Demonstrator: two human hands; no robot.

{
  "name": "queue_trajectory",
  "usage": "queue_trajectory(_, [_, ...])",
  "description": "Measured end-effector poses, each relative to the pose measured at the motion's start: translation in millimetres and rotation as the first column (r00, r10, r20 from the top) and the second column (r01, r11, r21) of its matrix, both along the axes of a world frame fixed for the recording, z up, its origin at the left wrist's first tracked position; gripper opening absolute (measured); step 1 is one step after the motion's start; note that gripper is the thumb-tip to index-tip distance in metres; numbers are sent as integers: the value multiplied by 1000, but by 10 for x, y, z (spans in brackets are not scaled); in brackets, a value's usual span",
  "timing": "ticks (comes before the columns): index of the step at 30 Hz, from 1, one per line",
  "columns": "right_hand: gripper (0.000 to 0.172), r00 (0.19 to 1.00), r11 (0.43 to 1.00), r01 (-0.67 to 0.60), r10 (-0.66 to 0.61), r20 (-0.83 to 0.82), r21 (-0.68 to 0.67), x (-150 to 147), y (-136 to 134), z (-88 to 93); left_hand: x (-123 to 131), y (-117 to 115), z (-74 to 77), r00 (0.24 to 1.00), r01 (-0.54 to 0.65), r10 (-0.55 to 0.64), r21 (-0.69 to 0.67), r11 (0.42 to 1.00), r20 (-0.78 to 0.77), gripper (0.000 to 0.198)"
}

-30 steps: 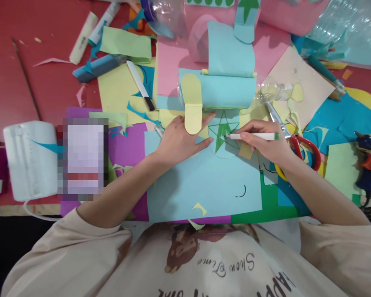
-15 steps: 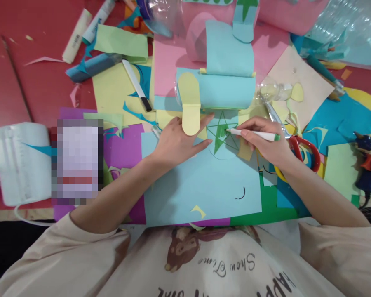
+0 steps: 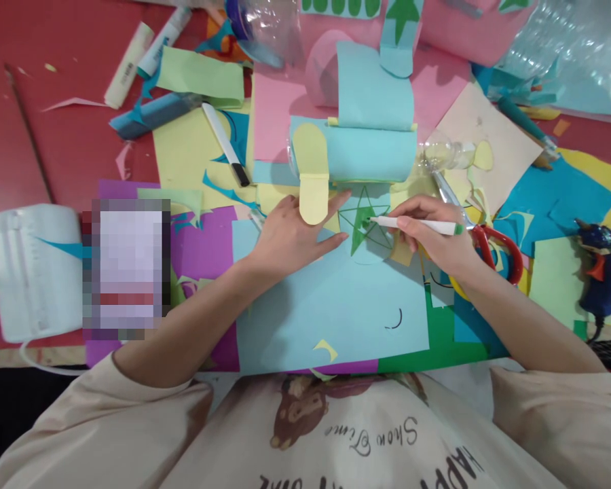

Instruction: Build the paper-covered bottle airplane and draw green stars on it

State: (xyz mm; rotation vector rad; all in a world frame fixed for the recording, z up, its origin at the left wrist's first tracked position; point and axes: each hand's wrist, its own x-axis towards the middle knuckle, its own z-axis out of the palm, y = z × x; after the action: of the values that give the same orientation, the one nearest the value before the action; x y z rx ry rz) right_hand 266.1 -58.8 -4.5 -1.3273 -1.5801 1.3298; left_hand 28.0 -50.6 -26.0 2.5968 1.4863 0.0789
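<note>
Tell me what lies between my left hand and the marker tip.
In the head view, between the left hand and the tip of the green marker lies the green star on the light blue paper, partly coloured in.

A craft room, by the look of it: the red desk [image 3: 56,149] is buried under coloured paper sheets [image 3: 330,305], offcuts, scissors [image 3: 483,238], markers [image 3: 227,144] and a glue gun [image 3: 603,268].

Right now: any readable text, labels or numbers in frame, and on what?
"Show Time", upside down in script, on the shirt.
Block letters at the shirt's bottom edge: cut off, unreadable.
Print on the glue stick: too small to read.
Blurred panel: unreadable.
Marker in the right hand: no visible text.
</note>
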Motion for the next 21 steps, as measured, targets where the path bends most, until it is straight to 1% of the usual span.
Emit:
queue_trajectory(4, [15,995,995,-95,95,24,-1,-37,-41,55,1,5,-1,1000,-10,10,-19,1000,14,58])
queue_trajectory(6, [15,993,994,-112,111,37,11,-43,-48,68,2,7,2,1000,-13,14,-31,999,23,58])
queue_trajectory(9, [15,996,997,-78,77,48,21,-43,-44,62,4,6,7,999,-14,15,-34,999,32,58])
queue_trajectory(13, [16,999,1000,-14,15,40,-13,-40,-35,34,2,4,8,999,-21,23,-43,999,33,57])
queue_trajectory(21, [15,996,999,-37,37,83,1,-47,-28,50,3,1,4,998,-26,28,-47,999,48,57])
